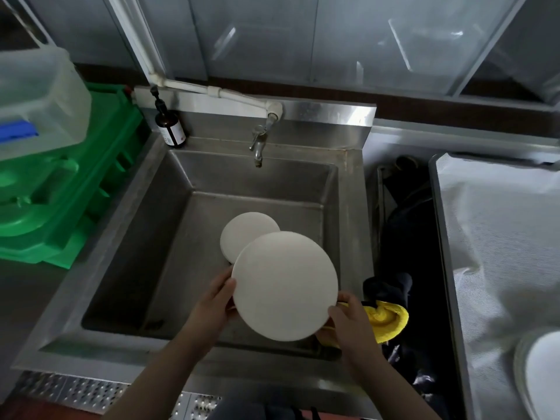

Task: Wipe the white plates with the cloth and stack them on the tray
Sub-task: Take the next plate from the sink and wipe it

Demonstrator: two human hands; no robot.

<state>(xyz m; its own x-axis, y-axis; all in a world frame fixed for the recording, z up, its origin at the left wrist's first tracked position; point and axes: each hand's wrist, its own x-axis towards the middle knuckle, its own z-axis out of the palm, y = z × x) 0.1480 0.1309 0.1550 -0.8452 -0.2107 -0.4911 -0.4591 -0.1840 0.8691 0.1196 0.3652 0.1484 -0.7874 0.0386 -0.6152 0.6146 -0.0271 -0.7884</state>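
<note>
Left hand grips the left edge of a white plate, thumb on the rim, fingers hidden beneath. Right hand pinches the plate's near-right edge with the thumb on top and holds a yellow cloth under it — the cloth bunches out to the right. Between them the plate hangs tilted over the near part of the steel sink. Other plates lie on the sink floor just beyond it, partly covered. Far right, near the corner, one more plate sits on the tray — a tap stands at the far rim
</note>
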